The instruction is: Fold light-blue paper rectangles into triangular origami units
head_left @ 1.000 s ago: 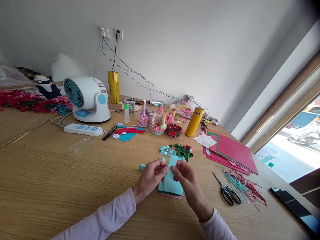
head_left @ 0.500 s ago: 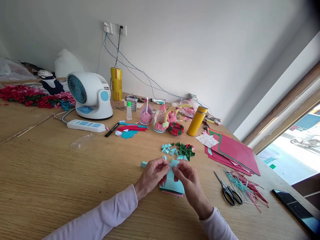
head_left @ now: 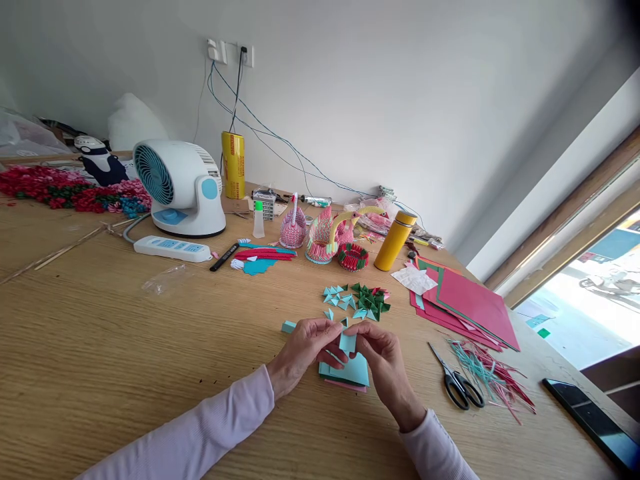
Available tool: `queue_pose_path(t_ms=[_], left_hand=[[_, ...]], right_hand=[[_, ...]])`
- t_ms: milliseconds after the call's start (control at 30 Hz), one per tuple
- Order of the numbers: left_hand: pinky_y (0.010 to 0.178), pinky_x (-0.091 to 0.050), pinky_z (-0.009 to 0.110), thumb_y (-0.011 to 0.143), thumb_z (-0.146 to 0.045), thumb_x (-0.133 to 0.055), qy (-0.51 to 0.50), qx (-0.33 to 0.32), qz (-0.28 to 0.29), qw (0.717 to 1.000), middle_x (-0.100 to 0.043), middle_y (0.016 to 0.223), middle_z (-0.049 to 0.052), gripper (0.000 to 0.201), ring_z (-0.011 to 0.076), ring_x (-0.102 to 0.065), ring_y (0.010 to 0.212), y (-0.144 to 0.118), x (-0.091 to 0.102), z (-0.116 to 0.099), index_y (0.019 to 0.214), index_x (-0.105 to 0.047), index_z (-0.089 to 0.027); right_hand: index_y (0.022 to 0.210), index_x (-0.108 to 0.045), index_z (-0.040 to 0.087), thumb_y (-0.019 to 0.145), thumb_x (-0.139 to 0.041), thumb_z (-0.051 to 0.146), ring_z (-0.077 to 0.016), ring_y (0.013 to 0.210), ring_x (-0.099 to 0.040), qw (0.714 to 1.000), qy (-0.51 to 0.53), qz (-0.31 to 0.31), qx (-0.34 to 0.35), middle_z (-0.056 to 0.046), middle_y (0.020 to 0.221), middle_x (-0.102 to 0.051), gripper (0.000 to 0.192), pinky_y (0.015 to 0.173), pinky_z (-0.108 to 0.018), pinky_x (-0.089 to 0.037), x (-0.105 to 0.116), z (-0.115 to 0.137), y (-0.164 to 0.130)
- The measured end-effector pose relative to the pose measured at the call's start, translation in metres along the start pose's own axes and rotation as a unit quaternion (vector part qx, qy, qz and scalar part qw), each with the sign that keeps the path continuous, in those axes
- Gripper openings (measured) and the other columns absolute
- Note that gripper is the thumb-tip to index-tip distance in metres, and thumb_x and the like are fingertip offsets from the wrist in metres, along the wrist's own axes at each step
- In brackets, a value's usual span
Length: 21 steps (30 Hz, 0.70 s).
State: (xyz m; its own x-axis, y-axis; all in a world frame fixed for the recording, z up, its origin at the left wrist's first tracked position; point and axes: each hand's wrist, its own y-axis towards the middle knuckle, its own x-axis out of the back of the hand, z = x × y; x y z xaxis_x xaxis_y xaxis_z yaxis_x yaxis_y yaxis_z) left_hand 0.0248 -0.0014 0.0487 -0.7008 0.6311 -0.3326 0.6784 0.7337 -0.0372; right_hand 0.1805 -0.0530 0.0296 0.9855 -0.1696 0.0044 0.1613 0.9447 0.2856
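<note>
head view | far left on the counter (head_left: 100, 347): white desk fan (head_left: 175, 187) and power strip (head_left: 173, 249) | left hand (head_left: 305, 347) pinches the small blue paper piece (head_left: 347, 342) | right hand (head_left: 383, 357) pinches its other side, just over the blue paper stack (head_left: 353, 371) | folded triangles (head_left: 355, 300) just behind | scissors (head_left: 456, 383) off to the right
</note>
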Motion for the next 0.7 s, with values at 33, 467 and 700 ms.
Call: queue_pose_path(t_ms=[33,467,700], left_hand=[[0.057,-0.052,0.025,0.075,-0.043,-0.070,0.001,0.001,0.004,1.000,-0.069,0.074,0.009,0.038,0.0152,-0.064,0.063,0.000,0.000,0.000,0.088,-0.064,-0.008],[0.058,-0.054,0.026,0.073,-0.043,-0.070,0.155,-0.064,-0.023,0.986,-0.067,0.072,0.005,0.034,0.0163,-0.067,0.060,0.002,0.001,0.008,0.080,-0.063,-0.011],[0.061,-0.054,0.026,0.070,-0.038,-0.074,0.165,-0.070,-0.025,0.983,-0.070,0.080,0.007,0.035,0.0175,-0.067,0.068,0.001,-0.002,0.014,0.092,-0.063,-0.013]], right_hand=[[0.082,-0.072,0.020,0.083,-0.062,0.027,-0.0113,0.059,-0.054,1.000,0.004,-0.005,-0.002,0.000,0.073,-0.061,0.012,0.059,-0.024,-0.045,0.000,-0.001,0.000],[0.079,-0.066,0.015,0.082,-0.065,0.042,-0.0142,0.064,-0.054,0.996,-0.088,-0.013,-0.006,-0.002,0.071,-0.061,0.026,0.060,-0.025,-0.044,0.001,0.007,0.001],[0.073,-0.067,0.015,0.081,-0.065,0.046,-0.0134,0.060,-0.049,0.997,-0.038,-0.066,-0.027,-0.001,0.064,-0.058,0.031,0.058,-0.025,-0.041,-0.002,-0.002,0.003]])
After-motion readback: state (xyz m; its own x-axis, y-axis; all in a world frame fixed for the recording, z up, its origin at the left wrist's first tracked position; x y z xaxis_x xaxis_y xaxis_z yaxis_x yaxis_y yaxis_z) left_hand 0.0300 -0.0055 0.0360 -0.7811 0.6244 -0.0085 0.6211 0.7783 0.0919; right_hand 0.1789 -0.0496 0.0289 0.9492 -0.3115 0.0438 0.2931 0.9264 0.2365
